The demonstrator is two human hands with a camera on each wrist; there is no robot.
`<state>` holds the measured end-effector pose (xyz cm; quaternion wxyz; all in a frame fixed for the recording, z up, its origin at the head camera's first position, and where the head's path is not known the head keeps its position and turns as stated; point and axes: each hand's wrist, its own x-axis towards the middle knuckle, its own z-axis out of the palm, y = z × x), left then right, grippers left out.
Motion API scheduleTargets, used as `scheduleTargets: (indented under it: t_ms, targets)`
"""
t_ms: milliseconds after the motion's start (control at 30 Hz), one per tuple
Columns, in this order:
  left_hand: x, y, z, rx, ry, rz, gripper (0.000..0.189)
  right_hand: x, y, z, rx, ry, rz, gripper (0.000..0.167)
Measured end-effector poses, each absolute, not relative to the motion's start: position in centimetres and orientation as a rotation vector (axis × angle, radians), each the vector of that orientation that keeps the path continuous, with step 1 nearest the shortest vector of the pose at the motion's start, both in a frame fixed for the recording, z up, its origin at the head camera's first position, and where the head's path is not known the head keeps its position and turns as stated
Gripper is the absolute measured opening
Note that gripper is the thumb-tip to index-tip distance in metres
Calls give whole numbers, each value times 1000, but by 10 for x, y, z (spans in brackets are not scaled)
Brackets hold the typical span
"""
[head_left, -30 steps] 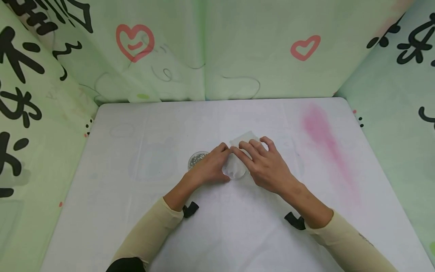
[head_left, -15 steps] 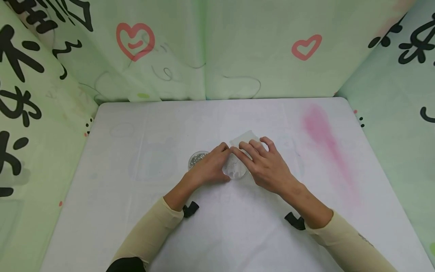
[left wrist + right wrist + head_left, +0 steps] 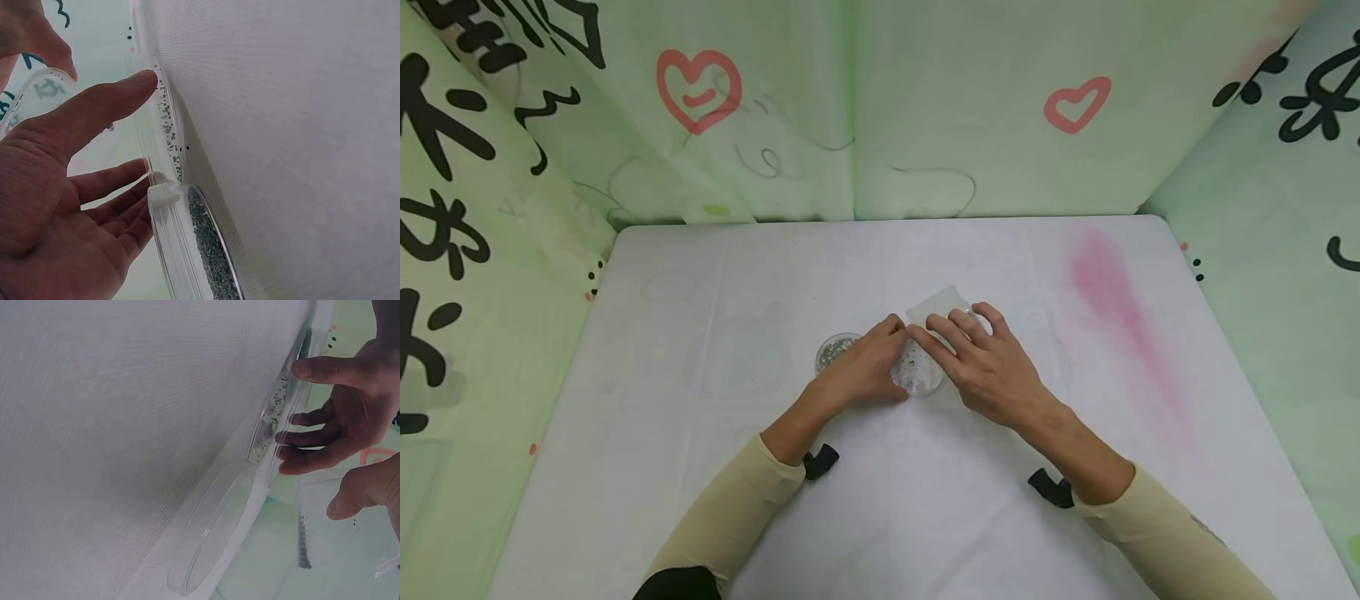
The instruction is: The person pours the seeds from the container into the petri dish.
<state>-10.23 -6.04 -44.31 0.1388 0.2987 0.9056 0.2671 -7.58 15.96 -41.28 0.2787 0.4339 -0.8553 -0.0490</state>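
Clear and round, a petri dish (image 3: pixel 917 372) scattered with dark granules (image 3: pixel 167 125) sits on the white tabletop (image 3: pixel 880 517), gripped by the left hand (image 3: pixel 867 365). The right hand (image 3: pixel 992 367) pinches a small transparent bag (image 3: pixel 942 305) raised at its far side; just left stands a granule-filled dish (image 3: pixel 833 350).

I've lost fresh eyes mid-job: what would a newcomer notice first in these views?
Likely mid-table: the left hand curves round a speckled clear dish, while the right hand holds a clear bag just beyond it in the head view. Next, perhaps, the pink stain on the right of the white tabletop, then the red hearts on the green backdrop behind it.
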Motion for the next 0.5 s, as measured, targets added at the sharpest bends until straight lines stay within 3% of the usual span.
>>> scheduleTargets:
  t_ms: [500]
  targets:
    - [-102,-61,-443,876,2627,750,77,-75,159,-411,1160,-2267,-108,65]
